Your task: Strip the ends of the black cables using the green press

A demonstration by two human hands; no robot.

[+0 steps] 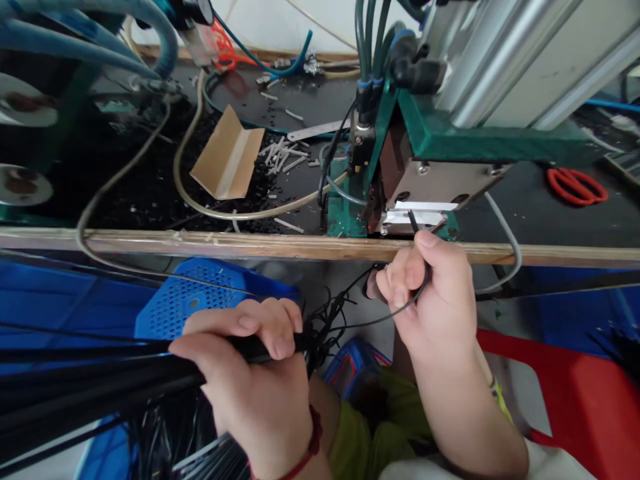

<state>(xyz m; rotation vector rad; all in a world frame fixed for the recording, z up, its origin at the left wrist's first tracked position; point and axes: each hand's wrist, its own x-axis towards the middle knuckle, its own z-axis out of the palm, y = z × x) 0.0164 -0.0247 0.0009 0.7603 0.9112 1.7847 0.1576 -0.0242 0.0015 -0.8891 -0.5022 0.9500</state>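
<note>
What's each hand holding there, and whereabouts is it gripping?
The left hand is wrapped around a bundle of black cords near its loose end. The right hand pinches a single black cord near its tip, at the green machine.

The bundle of black cords (100,373) runs off the left edge, so its far end cannot be seen, and the left hand (250,373) covers the part it grips. The single black cord (417,230) disappears behind the right hand's (430,300) fingers. The metal plate (440,183) hides the machine's opening. The red scissors (575,185) lie partly behind the green frame (450,137).
</note>
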